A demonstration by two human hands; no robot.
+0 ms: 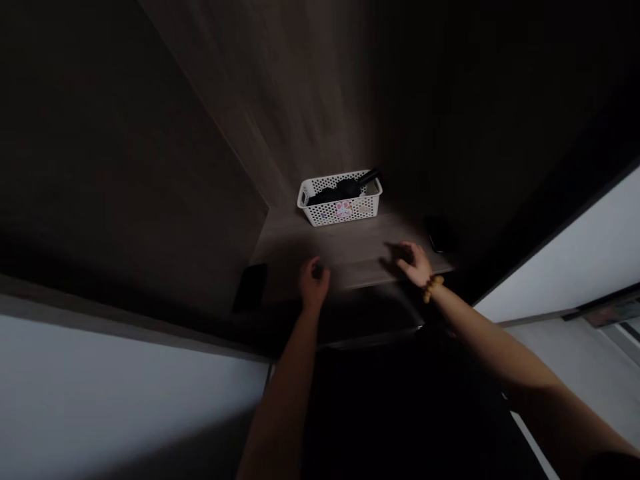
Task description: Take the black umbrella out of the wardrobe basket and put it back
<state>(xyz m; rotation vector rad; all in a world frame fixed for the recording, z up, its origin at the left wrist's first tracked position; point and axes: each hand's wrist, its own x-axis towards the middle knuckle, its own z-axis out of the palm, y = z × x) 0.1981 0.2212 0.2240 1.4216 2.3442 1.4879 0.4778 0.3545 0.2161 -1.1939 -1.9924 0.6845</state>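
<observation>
Both my arms reach up to a dark wooden shelf (360, 250) inside a cabinet. My left hand (313, 282) is at the shelf's front edge with its fingers curled in and nothing seen in it. My right hand (414, 263), with a bead bracelet on the wrist, lies over the shelf's front edge with fingers stretched out, holding nothing. A white perforated basket (340, 208) with dark items inside stands further back on the shelf, apart from both hands.
A small dark object (440, 237) lies on the shelf right of my right hand. A dark flat thing (250, 287) sits at the cabinet's left side wall. White wall panels flank the cabinet left and right. The scene is dim.
</observation>
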